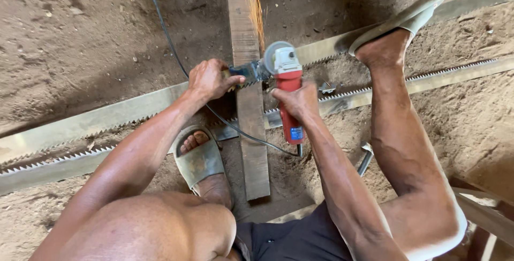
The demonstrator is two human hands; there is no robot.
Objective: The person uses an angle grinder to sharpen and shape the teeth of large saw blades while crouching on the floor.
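- Dirt floor (80, 36), loose and brown, carries everything; a wooden plank (251, 127) lies on it, running away from me, with two long toothed saw blades crossing it.
- Upper saw blade (107, 114) runs from the left edge of the floor up toward the top right corner; lower saw blade (439, 79) lies just beside it, teeth facing up toward the first.
- My right hand (297, 100) is clamped around the red body of the angle grinder (288, 79); my left hand (210, 79) is closed on its side handle. Hands apart, one on each side of the plank.
- Disc meets the upper blade's toothed edge where it crosses the plank; sparks (258, 14) fly toward the far end of the plank.
- Left foot in a sandal (198, 159) rests beside the plank, on or against the lower blade; right sandal (399, 23) presses the upper blade down.
- Step in hand, as I judge it: grinding a tooth, mid-cut. Next move would call for a steady angle, a light lift off, and indexing along to the neighbouring tooth.
- Black power cord (166, 36) trails to the top edge; its source is cut off.
- Hard to make out: the disc's contact point behind the guard, tooth condition, and a small metal tool (365, 156) half under my right arm.
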